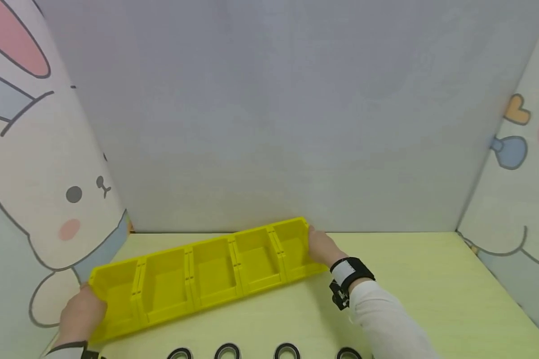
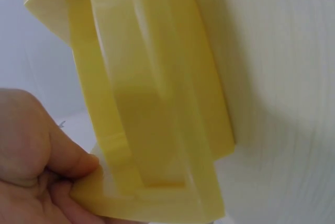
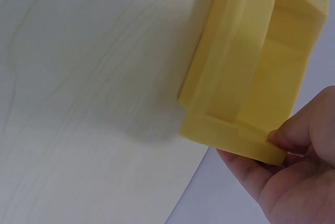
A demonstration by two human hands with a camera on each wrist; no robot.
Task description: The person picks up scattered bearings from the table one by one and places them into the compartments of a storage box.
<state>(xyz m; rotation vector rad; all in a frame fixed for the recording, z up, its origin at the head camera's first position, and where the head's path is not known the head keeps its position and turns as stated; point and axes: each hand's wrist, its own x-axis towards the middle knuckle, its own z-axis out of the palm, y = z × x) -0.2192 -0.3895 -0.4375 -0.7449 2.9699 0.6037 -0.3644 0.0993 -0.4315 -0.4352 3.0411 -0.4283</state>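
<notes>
While the left hand [image 1: 82,311] pinches one end of the yellow five-compartment tray [image 1: 213,271], the right hand [image 1: 323,248] grips the other, and it slants over the pale wood-grain table [image 1: 431,284], beyond four black-sealed bearings [image 1: 287,345]

The widest free passage over the desk [image 1: 440,284] runs between the right sleeve [image 1: 386,314] and the right edge, reaching the back right corner. The yellow tray [image 1: 213,267] slants across from near the left edge toward the back edge; black rings [image 1: 227,345] obstruct nearer the front. A wall [image 1: 274,114] closes the back edge.
</notes>
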